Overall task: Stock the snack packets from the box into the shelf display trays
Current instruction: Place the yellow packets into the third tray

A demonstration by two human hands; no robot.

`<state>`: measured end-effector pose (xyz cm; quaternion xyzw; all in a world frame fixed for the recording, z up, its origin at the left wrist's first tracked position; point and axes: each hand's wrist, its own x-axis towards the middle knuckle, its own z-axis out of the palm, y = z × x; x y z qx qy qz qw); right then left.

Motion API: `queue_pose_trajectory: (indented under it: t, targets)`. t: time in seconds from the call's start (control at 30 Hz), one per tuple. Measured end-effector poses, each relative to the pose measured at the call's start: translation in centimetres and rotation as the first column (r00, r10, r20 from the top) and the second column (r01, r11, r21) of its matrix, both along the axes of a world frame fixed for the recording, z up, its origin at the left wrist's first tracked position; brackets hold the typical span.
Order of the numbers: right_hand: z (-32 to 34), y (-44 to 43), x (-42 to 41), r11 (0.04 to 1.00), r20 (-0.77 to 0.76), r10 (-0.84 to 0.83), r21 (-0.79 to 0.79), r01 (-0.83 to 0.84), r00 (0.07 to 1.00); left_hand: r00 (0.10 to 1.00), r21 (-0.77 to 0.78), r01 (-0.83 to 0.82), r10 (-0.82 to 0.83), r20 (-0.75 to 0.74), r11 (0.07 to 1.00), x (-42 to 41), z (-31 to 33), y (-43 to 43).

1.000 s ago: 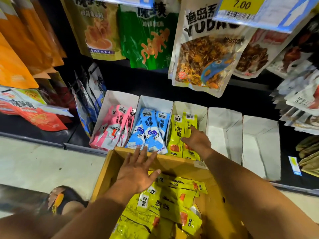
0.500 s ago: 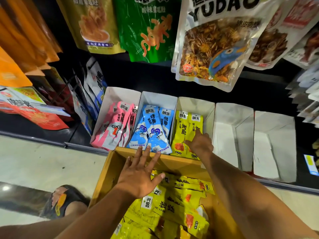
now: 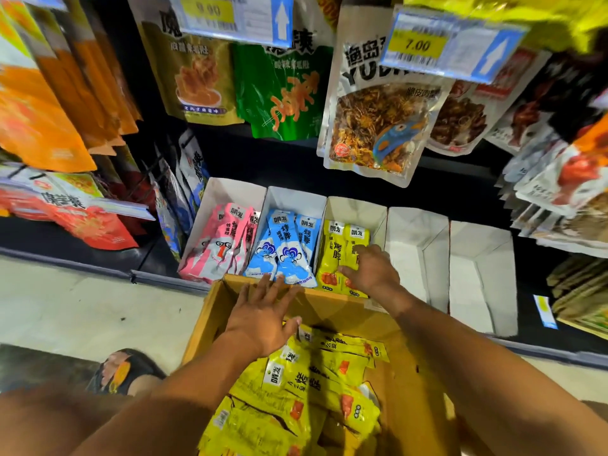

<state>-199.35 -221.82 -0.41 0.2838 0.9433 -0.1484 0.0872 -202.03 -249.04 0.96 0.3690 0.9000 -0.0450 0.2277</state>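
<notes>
Fingers of the right hand (image 3: 368,269) press flat on yellow foil snack packets (image 3: 335,255) upright in the third white card tray (image 3: 378,215); the empty left hand (image 3: 263,315), spread open, hovers nearer the brown cardboard box (image 3: 210,311) stock.

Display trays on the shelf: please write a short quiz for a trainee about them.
1. How many white trays stand in the row?
2. True or false: the right hand rests on the yellow packets in the third tray from the left.
3. Over the box, the left hand is: A) a closed fist, B) open with fingers spread, C) holding a blue packet.

Key: 1. Five. 2. True. 3. B.
</notes>
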Motion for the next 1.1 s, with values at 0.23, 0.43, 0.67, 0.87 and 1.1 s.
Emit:
queue_pose_trajectory:
  t: [0.23, 0.43, 0.67, 0.87, 1.1]
  targets:
    - [6.2, -3.9, 5.8, 0.980, -0.113, 0.179, 0.106, -0.167, 0.977, 0.969, 0.152, 0.068, -0.029, -0.247, 0.986, 3.5, 2.0, -2.9]
    - [6.3, -6.8, 11.0, 0.963, -0.146, 0.260, 0.108, -0.246, 0.954, 0.962, 0.135, 0.071, -0.032, -0.270, 0.988, 8.8, 2.5, -7.1]
    - [1.0, -11.5, 16.2, 0.953, 0.054, 0.302, 0.017, -0.303, 0.952, 0.981, 0.036, -0.082, 0.087, -0.174, 0.996, 15.7, -2.8, -14.4]
    - [-4.5, -15.6, 19.1, 0.938, 0.209, 0.344, -0.113, -0.327, 0.915, 0.975, 0.036, -0.162, 0.166, -0.148, 0.986, 17.3, -5.3, -17.8]
    - [-8.7, -19.3, 18.8, 0.938, 0.285, 0.339, -0.177, -0.298, 0.897, 0.957, 0.146, -0.186, 0.212, -0.196, 0.972, 17.3, -5.7, -17.7]
